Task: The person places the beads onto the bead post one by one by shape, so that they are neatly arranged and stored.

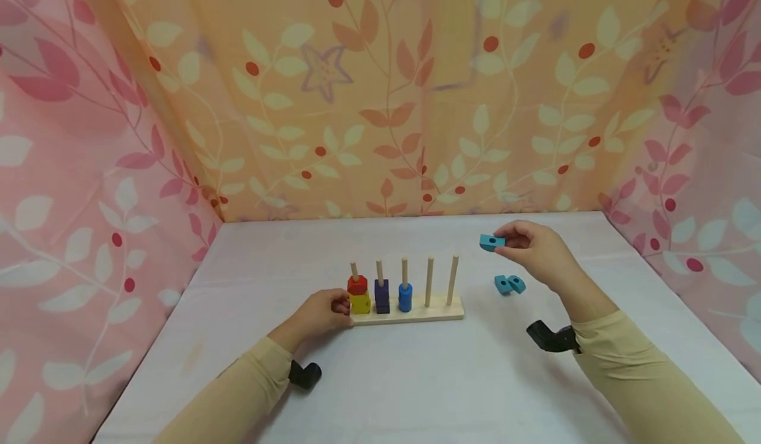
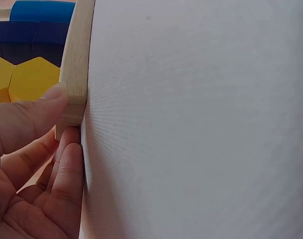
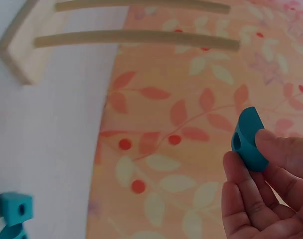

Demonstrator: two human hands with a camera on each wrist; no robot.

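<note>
A wooden peg board [image 1: 410, 319] with several upright pegs stands in the middle of the table. My left hand [image 1: 324, 312] grips its left end, the thumb [image 2: 54, 94] on the base's edge and the fingers at the end face. On the leftmost peg, red blocks [image 1: 357, 285] sit over yellow blocks [image 1: 360, 302]. Dark blue blocks [image 1: 382, 296] fill the second peg's lower part, and blue round blocks [image 1: 405, 297] the third's. The two right pegs are bare. Raised to the right of the board, my right hand [image 1: 532, 249] pinches a teal half-round block [image 3: 250, 139] with a hole through it.
Two more teal blocks [image 1: 509, 285] lie close together on the white tablecloth [image 1: 416, 378], right of the board and below my right hand. Floral cloth [image 1: 386, 100] hangs behind the table and along both sides. A black wrist device [image 1: 553, 337] sticks out at my right sleeve.
</note>
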